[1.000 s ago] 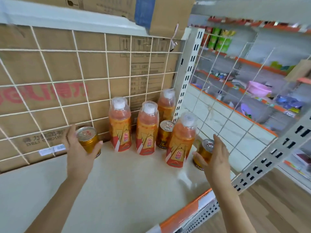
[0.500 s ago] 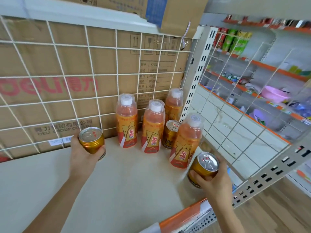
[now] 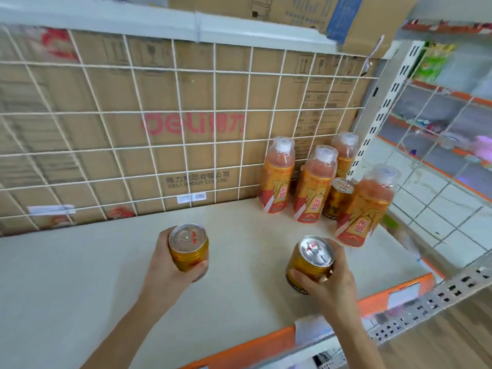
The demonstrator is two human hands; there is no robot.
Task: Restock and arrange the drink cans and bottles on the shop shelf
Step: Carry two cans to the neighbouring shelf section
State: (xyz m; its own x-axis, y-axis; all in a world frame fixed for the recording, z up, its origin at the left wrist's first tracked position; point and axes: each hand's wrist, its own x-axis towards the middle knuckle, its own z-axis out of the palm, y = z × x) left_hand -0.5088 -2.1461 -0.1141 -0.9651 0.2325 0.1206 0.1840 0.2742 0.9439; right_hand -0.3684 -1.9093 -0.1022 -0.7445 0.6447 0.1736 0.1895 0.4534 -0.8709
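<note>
The left can [image 3: 188, 247], gripped by the left hand [image 3: 165, 272], has come forward from the shelf's [image 3: 80, 275] back edge; the right can [image 3: 310, 259], tilted in the right hand's [image 3: 330, 284] grip, has left the bottles [image 3: 278, 179] in the back right corner. Both are mid-shelf now, probably for regrouping

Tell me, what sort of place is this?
Probably a small shop: a shelf with an orange price strip, drink bottles and a can on it, more stocked shelves beyond.
</note>
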